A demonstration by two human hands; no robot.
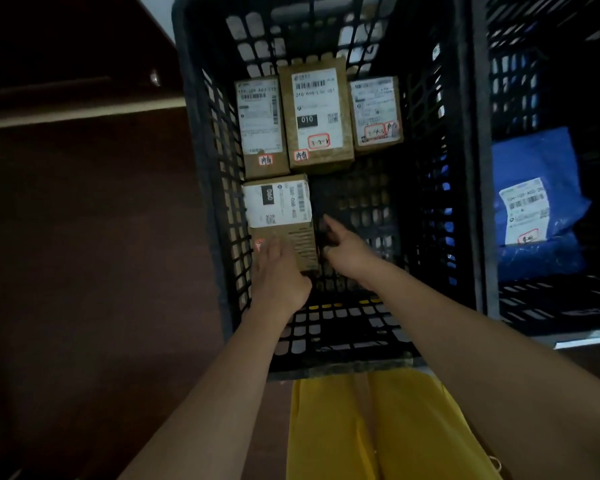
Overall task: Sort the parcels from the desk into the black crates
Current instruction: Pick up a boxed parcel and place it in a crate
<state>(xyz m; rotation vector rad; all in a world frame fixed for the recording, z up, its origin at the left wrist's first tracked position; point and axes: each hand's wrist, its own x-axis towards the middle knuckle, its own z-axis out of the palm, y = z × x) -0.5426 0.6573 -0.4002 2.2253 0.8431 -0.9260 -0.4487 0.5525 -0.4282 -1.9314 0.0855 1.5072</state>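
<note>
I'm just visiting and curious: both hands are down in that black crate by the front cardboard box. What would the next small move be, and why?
Probably letting go and lifting both hands out. The front box already lies flat on the floor of the black crate, in line behind three boxes at the back. The left hand rests on its near end, and the right hand sits beside it, seemingly holding nothing.

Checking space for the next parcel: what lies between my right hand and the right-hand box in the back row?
Head view: only bare crate floor between the right hand and that box.
</note>
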